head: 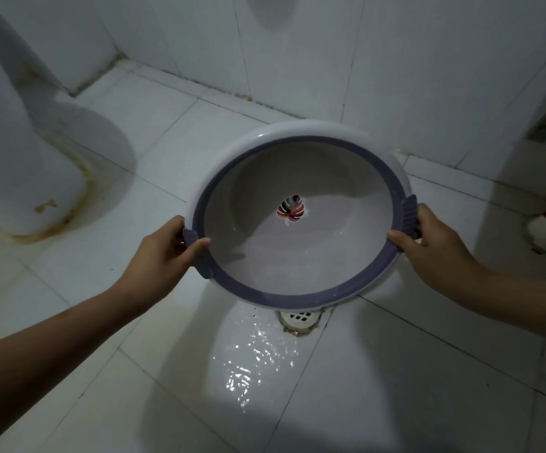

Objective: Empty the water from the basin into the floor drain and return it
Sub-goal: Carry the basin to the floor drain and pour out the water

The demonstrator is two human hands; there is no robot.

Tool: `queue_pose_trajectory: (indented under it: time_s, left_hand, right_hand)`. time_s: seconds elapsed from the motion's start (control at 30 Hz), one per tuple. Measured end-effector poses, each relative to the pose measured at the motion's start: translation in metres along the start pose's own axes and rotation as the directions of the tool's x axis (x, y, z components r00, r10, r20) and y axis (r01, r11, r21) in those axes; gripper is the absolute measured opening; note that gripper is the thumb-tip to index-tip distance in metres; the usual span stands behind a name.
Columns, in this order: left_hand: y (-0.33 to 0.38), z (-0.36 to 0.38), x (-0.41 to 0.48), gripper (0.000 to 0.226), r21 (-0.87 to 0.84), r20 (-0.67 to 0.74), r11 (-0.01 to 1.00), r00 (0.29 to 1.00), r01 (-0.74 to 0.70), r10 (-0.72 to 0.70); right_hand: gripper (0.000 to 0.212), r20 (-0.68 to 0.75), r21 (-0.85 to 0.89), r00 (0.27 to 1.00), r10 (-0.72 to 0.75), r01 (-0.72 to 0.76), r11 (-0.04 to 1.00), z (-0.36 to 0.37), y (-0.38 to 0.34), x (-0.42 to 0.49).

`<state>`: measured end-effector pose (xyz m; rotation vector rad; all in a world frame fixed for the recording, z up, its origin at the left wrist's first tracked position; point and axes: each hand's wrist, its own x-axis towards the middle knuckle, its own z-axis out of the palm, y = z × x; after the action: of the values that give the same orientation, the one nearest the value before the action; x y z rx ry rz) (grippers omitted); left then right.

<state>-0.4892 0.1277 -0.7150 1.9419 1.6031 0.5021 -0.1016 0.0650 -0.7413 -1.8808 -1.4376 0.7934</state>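
A round white basin (297,256) with a purple rim is held in the air above the white tiled floor (153,132), tilted so its inside faces the camera. The left hand (163,256) grips the purple handle on its left side; the right hand (428,253) grips the handle on the right. A leaf sticker (291,209) marks the basin's bottom. Just below its near edge sits the floor drain (299,318), with a wet, glistening puddle (255,361) on the tiles beside it. A toilet base (26,178) stands at the left.
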Motion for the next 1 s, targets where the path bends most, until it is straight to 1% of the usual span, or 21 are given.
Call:
queue_pose_trajectory:
  time_s: [0.17, 0.27, 0.4, 0.57, 0.77, 0.87, 1.0]
  left_hand:
    - [-0.012, 0.006, -0.003, 0.035, 0.03, -0.003, 0.999, 0.999, -0.044, 0.044]
    - [-0.018, 0.011, -0.005, 0.033, 0.04, 0.003, 0.996, 0.997, -0.083, 0.083]
    - [-0.022, 0.013, -0.006, 0.036, 0.058, 0.008, 0.991, 0.993, -0.116, 0.116]
    - [-0.026, 0.016, -0.011, 0.047, 0.04, -0.001, 0.991, 0.992, -0.126, 0.126]
    - [-0.037, 0.021, -0.015, 0.041, 0.07, -0.031, 0.987, 0.989, -0.145, 0.148]
    - [-0.04, 0.023, -0.017, 0.036, 0.093, -0.021, 0.983, 0.987, -0.157, 0.16]
    - [-0.041, 0.022, -0.022, 0.036, 0.115, -0.01, 0.981, 0.988, -0.154, 0.156]
  right_hand:
    - [0.018, 0.009, -0.005, 0.998, 0.056, -0.056, 0.998, 0.005, 0.008, -0.008]
    - [0.016, 0.011, -0.018, 0.998, 0.058, -0.058, 0.998, 0.006, 0.011, -0.01]
    - [0.018, -0.003, -0.054, 0.998, 0.061, -0.061, 0.997, 0.007, 0.014, -0.012]
    - [0.017, -0.005, -0.037, 0.999, 0.05, -0.05, 0.998, 0.008, 0.014, -0.013]
    - [0.016, 0.008, -0.04, 0.999, 0.034, -0.034, 0.999, 0.01, 0.014, -0.016]
    - [0.015, 0.009, -0.058, 0.999, 0.036, -0.036, 0.998, 0.012, 0.015, -0.018]
    - [0.017, 0.028, -0.079, 1.0, 0.005, -0.003, 0.997, 0.013, 0.016, -0.02]
